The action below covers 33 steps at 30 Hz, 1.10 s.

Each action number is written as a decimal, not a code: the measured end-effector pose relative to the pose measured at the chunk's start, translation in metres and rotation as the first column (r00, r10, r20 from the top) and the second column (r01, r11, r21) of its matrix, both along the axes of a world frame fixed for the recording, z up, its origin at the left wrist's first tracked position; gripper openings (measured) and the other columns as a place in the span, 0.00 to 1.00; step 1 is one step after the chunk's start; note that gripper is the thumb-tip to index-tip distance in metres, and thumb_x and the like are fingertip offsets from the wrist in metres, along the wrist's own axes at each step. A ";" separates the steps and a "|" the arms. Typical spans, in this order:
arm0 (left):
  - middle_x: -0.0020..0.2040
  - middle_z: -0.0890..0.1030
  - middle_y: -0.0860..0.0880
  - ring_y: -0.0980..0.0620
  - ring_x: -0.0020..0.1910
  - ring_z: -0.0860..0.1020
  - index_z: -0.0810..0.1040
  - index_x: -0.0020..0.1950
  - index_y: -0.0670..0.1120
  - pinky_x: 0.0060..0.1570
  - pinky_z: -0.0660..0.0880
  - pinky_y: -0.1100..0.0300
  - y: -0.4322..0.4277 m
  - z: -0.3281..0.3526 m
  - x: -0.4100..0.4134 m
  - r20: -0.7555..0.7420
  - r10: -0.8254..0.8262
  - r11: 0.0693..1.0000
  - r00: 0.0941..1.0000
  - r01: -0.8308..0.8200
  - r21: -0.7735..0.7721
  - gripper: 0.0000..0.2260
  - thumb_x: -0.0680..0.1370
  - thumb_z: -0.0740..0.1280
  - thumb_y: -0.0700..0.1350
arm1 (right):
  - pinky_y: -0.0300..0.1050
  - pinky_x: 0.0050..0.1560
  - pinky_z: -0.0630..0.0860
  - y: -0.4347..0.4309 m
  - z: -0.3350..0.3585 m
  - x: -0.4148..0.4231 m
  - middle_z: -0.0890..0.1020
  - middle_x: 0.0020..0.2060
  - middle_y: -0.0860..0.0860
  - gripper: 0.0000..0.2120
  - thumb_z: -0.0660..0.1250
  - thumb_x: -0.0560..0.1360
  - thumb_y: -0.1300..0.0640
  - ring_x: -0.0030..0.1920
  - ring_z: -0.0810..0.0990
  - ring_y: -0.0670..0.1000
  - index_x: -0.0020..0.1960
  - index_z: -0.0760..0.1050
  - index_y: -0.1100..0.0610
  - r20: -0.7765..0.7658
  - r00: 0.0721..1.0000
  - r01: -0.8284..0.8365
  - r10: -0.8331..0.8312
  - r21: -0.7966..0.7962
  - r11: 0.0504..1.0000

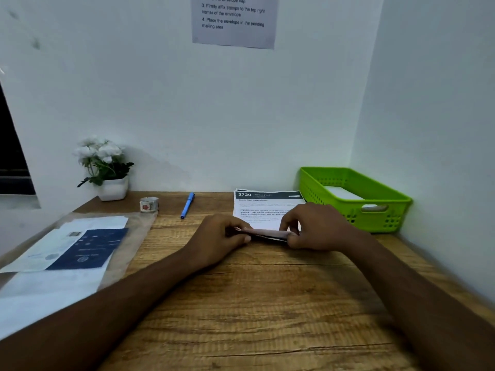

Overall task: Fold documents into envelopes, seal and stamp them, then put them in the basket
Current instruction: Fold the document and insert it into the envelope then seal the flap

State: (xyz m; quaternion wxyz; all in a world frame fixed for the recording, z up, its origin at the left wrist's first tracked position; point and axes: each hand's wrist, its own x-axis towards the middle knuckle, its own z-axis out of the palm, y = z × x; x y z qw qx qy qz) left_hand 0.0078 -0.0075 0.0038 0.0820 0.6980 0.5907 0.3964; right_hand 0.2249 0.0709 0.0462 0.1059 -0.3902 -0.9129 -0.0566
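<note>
Wooden desk (254, 303) w/ green basket (380, 218) at back right, white envelope (342, 194) inside. Docs stack (262, 210) just left of basket. In front of it, L hand (217, 236) & R hand (318, 228) each pinch one end of folded paper (267, 233), edge-on, low over desk. Blue pen (187, 205), stamp roll (149, 204) further left

Table (267, 303) set into a corner, things along its far edge.
Along the far edge, left to right, stand a potted plant (112, 188), a stamp roll (149, 204), a pen (187, 205), a stack of documents (257, 207) and a basket (385, 195) in the right corner, with an envelope (342, 194) in it. A plastic sleeve (139, 228) lies near left. Mid-table, just before the stack, the left hand (217, 239) and right hand (318, 228) hold a folded paper (263, 233) between them. A notice (235, 22) hangs on the far wall.
</note>
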 end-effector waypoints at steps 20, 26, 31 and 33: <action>0.64 0.74 0.40 0.42 0.51 0.82 0.61 0.74 0.45 0.47 0.81 0.50 -0.012 0.025 -0.016 0.701 0.251 0.939 0.668 0.008 -0.344 0.23 0.80 0.61 0.38 | 0.42 0.40 0.64 -0.027 0.005 -0.021 0.81 0.48 0.44 0.18 0.64 0.72 0.51 0.53 0.78 0.49 0.61 0.76 0.42 -0.010 0.991 -0.132 0.134 0.116 0.984; 0.51 0.81 0.45 0.49 0.43 0.82 0.73 0.59 0.46 0.41 0.81 0.55 -0.020 0.033 -0.039 0.593 0.268 0.912 0.760 -0.002 -0.410 0.12 0.79 0.65 0.50 | 0.45 0.50 0.70 -0.063 -0.003 -0.040 0.79 0.58 0.45 0.21 0.64 0.73 0.52 0.59 0.76 0.50 0.66 0.73 0.44 0.106 0.963 -0.260 0.247 0.136 0.956; 0.43 0.81 0.47 0.52 0.37 0.81 0.69 0.65 0.43 0.29 0.78 0.63 -0.015 0.029 -0.045 0.410 0.307 0.908 0.859 -0.135 -0.397 0.20 0.76 0.71 0.44 | 0.44 0.41 0.64 -0.101 -0.008 -0.039 0.80 0.54 0.44 0.15 0.63 0.73 0.50 0.54 0.78 0.49 0.60 0.75 0.44 0.115 0.934 -0.351 0.337 0.129 0.927; 0.42 0.81 0.46 0.52 0.35 0.81 0.69 0.65 0.43 0.27 0.77 0.64 -0.014 0.028 -0.048 0.361 0.325 0.903 0.874 -0.175 -0.392 0.22 0.75 0.72 0.44 | 0.44 0.40 0.65 -0.119 -0.009 -0.035 0.81 0.53 0.45 0.13 0.62 0.74 0.49 0.51 0.80 0.50 0.57 0.76 0.45 0.126 0.921 -0.383 0.368 0.124 0.915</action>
